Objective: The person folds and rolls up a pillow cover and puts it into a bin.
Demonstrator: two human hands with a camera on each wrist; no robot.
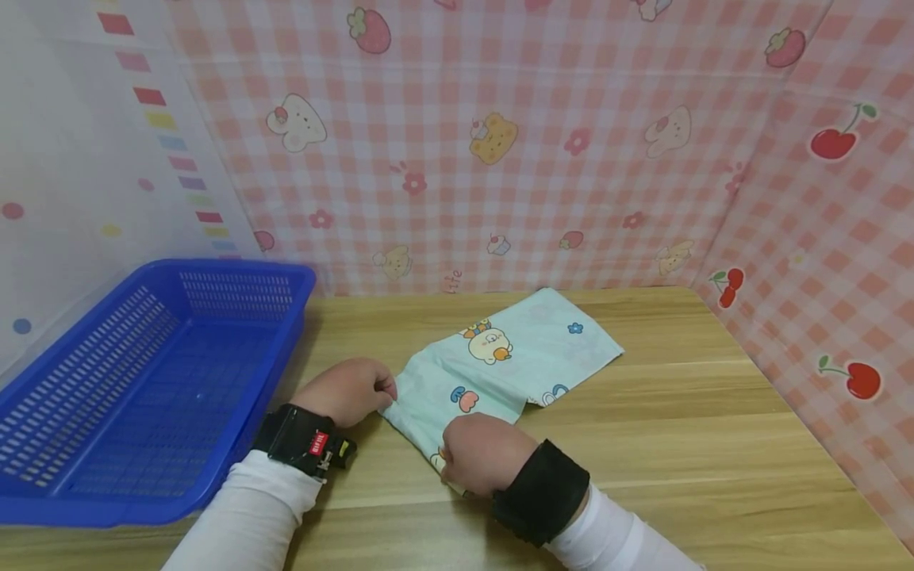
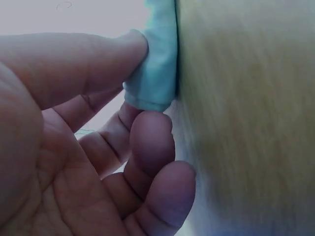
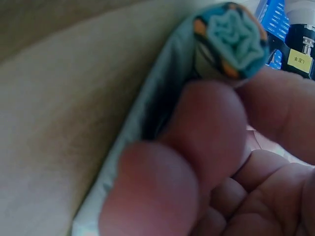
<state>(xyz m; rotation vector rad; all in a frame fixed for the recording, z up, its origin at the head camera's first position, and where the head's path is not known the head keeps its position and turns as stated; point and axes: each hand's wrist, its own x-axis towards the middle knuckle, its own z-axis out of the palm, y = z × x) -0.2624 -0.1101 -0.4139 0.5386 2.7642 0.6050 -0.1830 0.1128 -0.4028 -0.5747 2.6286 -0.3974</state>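
Observation:
A mint-green cloth (image 1: 457, 373) printed with cartoon animals, fruit and flowers lies slantwise on the table, a crease across its middle. Its near-left edge is rolled into a thin tube. My left hand (image 1: 351, 392) pinches one end of that edge; in the left wrist view the thumb (image 2: 93, 64) presses on the cloth end (image 2: 152, 73). At the other end my right hand (image 1: 485, 452) grips the roll between thumb and fingers. The right wrist view shows the spiralled roll end (image 3: 234, 39) above the fingertips (image 3: 206, 128), with flat cloth trailing below.
A blue plastic basket (image 1: 289, 381) with slotted walls stands at the left, close to my left forearm. Behind the wooden table (image 1: 678, 444) hangs a pink checked curtain (image 1: 443, 159), which continues along the right side. Bare wood lies right of the cloth.

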